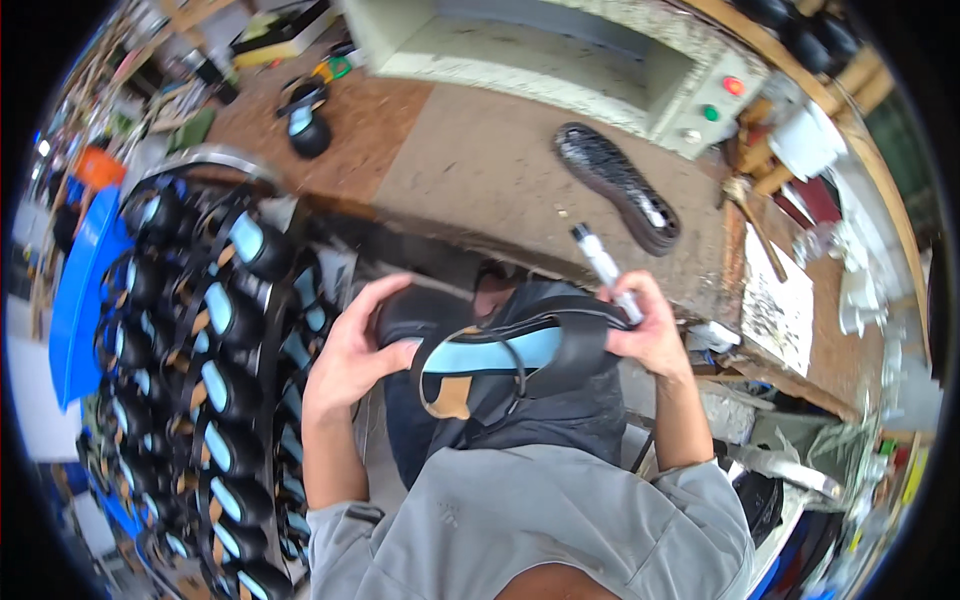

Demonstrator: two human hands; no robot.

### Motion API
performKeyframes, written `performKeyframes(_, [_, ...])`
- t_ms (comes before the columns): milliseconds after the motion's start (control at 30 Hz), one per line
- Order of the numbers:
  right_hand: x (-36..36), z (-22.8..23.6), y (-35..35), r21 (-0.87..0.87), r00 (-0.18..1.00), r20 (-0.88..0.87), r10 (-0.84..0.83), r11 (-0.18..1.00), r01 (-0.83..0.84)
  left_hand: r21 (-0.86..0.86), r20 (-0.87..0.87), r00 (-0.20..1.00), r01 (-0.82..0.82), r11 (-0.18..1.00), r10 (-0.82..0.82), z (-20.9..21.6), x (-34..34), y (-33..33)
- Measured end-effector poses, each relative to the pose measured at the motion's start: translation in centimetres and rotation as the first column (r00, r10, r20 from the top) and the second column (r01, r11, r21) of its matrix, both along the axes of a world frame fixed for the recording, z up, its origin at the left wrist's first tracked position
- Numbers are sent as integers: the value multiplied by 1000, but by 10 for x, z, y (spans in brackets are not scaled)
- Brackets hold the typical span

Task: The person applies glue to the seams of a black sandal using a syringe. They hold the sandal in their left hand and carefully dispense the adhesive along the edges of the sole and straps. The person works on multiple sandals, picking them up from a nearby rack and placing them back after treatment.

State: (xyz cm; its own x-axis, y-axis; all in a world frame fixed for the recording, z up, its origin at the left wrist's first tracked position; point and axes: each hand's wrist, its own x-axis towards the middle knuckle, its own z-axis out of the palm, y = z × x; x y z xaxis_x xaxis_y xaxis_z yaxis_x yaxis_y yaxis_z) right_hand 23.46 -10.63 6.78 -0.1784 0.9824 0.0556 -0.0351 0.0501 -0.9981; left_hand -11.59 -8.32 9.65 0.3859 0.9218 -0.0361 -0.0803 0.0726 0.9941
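Note:
A black sandal (560,360) with a light blue insole, wide straps and a thin looped strap lies sideways above my lap. My left hand (345,345) is closed round its rounded black end, thumb on top. At the other end my right hand (655,330) grips the sandal and also holds a marker pen (603,265), white with a black tip, pointing away from me. A tan piece (453,398) hangs within the strap loop. A dark shoe sole (618,188) with a shiny, wet-looking surface rests on the workbench (470,165) ahead.
On my left stands a rack of several similar sandals (232,312), beside a blue panel (85,295). Another sandal (308,130) is at the bench's left. A pale open-fronted machine (540,60) with coloured buttons stands behind the sole. Rightward are a hammer (757,228) and stained paper (778,300).

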Motion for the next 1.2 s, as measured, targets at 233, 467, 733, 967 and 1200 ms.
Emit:
performKeyframes(233, [39,24,67,148,832,502,-238,971,188,-189,135,967,-188,964,216,-92,10,45])
performKeyframes(467, [87,43,133,178,397,880,-261,956,234,-51,20,987,-156,986,158,-129,-8,95])
performKeyframes(733, [74,60,128,-27,337,939,-61,967,252,-96,-75,995,-76,993,69,-130,-22,130])
performKeyframes(967, [76,74,126,-64,169,986,0,925,374,14,-160,987,-26,1000,28,-134,-19,147])
performKeyframes(1200, [32,46,141,273,803,596,-24,946,-174,1,-229,969,-90,996,87,-121,-20,148])
